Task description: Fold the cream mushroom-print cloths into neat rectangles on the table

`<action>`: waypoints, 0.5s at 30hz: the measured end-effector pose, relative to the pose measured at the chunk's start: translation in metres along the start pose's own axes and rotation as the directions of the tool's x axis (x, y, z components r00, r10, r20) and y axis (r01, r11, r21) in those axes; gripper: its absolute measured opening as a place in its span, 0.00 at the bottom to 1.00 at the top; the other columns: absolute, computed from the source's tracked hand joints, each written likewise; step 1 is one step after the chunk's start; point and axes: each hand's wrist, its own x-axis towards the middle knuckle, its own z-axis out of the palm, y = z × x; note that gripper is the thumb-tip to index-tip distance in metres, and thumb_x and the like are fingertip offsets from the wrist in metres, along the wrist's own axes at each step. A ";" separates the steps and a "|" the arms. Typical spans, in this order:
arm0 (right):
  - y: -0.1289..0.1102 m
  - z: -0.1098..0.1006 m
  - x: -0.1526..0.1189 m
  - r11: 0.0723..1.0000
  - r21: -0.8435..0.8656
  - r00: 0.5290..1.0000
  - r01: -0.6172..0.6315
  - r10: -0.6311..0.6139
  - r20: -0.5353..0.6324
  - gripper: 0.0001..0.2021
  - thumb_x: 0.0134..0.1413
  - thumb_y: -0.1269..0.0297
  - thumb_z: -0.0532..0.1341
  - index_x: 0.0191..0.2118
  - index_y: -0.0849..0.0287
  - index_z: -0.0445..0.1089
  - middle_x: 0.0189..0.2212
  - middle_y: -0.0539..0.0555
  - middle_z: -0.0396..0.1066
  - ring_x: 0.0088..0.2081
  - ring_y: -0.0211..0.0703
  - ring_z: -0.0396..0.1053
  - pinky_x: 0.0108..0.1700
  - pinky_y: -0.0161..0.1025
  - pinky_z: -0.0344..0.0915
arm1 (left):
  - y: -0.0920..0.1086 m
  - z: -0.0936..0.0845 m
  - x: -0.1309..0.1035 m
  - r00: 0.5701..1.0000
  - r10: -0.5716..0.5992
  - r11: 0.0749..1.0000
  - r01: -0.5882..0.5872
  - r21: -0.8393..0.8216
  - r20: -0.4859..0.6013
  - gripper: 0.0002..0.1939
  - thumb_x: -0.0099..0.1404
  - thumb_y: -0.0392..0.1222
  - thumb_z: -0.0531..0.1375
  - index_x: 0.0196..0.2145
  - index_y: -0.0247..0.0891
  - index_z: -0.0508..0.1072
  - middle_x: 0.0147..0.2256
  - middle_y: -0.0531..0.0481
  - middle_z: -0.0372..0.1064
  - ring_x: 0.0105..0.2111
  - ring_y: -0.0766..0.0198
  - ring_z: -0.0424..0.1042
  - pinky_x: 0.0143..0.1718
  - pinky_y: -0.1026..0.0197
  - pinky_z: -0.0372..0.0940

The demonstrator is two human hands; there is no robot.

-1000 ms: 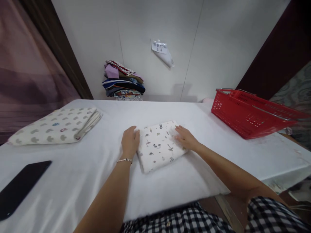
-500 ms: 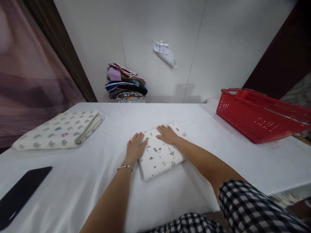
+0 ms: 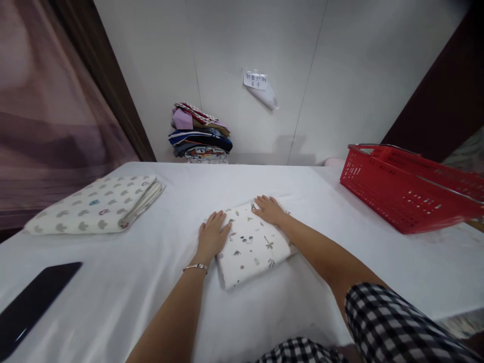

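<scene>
A folded white cloth [image 3: 251, 252] with small plant and animal prints lies in front of me on the white-covered table [image 3: 181, 201]. My left hand [image 3: 213, 234] rests flat along its left edge, fingers stretched out and partly spread. On the upper right part of the cloth lies my right hand [image 3: 269, 209], palm down with the fingers extended. Neither hand grips anything. The cloth's far right corner is partly hidden behind my right hand and forearm.
A larger folded cloth [image 3: 94, 206] with grey prints lies at the left, above a black phone [image 3: 36, 302]. A red basket [image 3: 397, 191] stands at the right. Against the back wall rises a stack of folded fabrics [image 3: 200, 136], left of a bagged paper sign [image 3: 259, 85].
My right hand has slid a little to the right over the cloth. My left hand stays at the left edge. The whole view has shifted slightly.
</scene>
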 end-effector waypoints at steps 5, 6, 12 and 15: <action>0.015 -0.006 0.001 0.953 0.299 0.993 -0.051 0.082 -0.091 0.27 0.59 0.52 0.52 0.62 0.58 0.59 0.65 0.56 0.51 0.66 0.49 0.43 0.66 0.48 0.37 | -0.001 0.000 -0.002 1.000 0.015 1.000 -0.015 -0.017 -0.010 0.24 0.66 0.52 0.48 0.58 0.47 0.63 0.64 0.49 0.51 0.65 0.56 0.43 0.63 0.43 0.39; 0.022 -0.008 0.000 0.928 0.366 0.981 -0.073 0.134 -0.143 0.26 0.59 0.54 0.53 0.60 0.58 0.61 0.64 0.56 0.53 0.66 0.48 0.45 0.66 0.46 0.39 | -0.001 0.000 -0.002 1.000 0.020 0.999 -0.020 -0.026 -0.016 0.24 0.66 0.52 0.49 0.57 0.47 0.63 0.63 0.49 0.52 0.65 0.55 0.44 0.63 0.43 0.39; 0.072 -0.017 -0.009 0.819 0.525 0.888 -0.230 0.397 -0.232 0.19 0.55 0.58 0.55 0.50 0.58 0.71 0.51 0.57 0.70 0.54 0.49 0.66 0.58 0.47 0.58 | -0.007 0.005 0.002 0.986 0.039 0.985 -0.066 -0.162 -0.160 0.24 0.64 0.50 0.52 0.55 0.39 0.67 0.60 0.46 0.59 0.63 0.56 0.49 0.64 0.50 0.46; 0.079 -0.017 -0.006 0.770 0.595 0.883 -0.229 0.422 -0.207 0.19 0.50 0.59 0.59 0.48 0.56 0.72 0.48 0.55 0.72 0.51 0.47 0.68 0.56 0.44 0.60 | -0.013 0.008 0.006 0.971 -0.029 0.973 -0.027 -0.229 -0.236 0.24 0.64 0.49 0.52 0.55 0.37 0.67 0.60 0.45 0.58 0.64 0.56 0.49 0.64 0.51 0.47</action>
